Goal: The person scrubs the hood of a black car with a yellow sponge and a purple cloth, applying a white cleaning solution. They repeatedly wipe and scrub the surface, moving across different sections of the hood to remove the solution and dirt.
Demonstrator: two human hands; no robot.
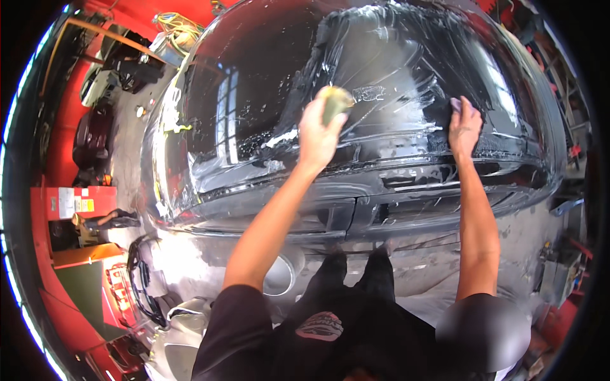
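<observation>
A black car [267, 70] stands in front of me, its roof wet and streaked with white suds. My left hand [318, 140] is closed round a yellow and green sponge [337, 105], held over the middle of the roof near its close edge. Farther right, my right hand [466, 132] rests at the roof's wet surface, fingers bent round a small purple pad [456, 105]. Most of that pad is hidden by the fingers. Between the two hands lies a smeared, grey-looking patch [387, 114]. Both arms reach forward, well apart.
A round white-rimmed bucket [279, 276] sits on the floor by my legs. At the left are a black bumper-like part [141, 279], silver body parts [181, 355] and a red cabinet [41, 222]. Coiled yellow hoses [178, 28] lie beyond the car. A grey box [559, 279] stands right.
</observation>
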